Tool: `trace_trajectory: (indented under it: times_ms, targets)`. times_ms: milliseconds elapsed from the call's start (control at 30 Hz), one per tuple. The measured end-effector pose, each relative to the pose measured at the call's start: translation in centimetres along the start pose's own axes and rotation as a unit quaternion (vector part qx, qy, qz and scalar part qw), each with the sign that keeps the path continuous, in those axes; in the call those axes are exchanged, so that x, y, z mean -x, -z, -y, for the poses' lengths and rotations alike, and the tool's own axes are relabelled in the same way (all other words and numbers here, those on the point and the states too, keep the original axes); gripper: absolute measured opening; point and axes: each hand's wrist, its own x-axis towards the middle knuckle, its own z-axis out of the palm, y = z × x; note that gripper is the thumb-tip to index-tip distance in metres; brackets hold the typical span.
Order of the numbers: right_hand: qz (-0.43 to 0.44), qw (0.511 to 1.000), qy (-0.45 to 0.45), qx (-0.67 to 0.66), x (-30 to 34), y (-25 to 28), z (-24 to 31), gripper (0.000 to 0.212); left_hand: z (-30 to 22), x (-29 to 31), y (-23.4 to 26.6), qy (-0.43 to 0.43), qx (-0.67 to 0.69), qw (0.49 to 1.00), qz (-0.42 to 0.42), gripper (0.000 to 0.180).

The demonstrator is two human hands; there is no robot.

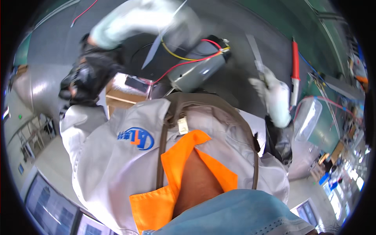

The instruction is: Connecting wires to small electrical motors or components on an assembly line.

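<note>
My left hand [156,21], in a pale glove, is over the far left of the dark work surface. Its fingers are smeared by motion, so its grip cannot be made out. A narrow pale strip [152,51] with a pointed end crosses in front of it. Close by lies a grey cylinder, like a small motor [199,73], tilted, with red, yellow and black wires [188,62] at its far end. My right hand [277,98], also gloved, is closed around a long thin grey tool [255,51] that points away from me; its exact kind is blurred.
A red-and-white stick-shaped tool [295,66] lies right of my right hand. Beyond it are a clear plastic package [308,119] and loose wires [329,100]. A cardboard box [119,97] is near my left sleeve. A short red wire [83,15] lies far left.
</note>
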Motion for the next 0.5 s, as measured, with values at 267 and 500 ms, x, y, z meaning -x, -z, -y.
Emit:
trace_trajectory:
  times_ms: [267,500]
  targets:
    - [-0.099,0.995,-0.009,-0.033,-0.9,-2.1,-2.4,0.035,1.3,8.5,-5.9,0.179,-0.418,0.864,-0.215,0.054]
    - [0.3,0.785,-0.211,-0.499,-4.4,-5.4,4.8,0.039,7.4,-1.7,-12.0,-0.078,-0.521,0.813,-0.248,0.066]
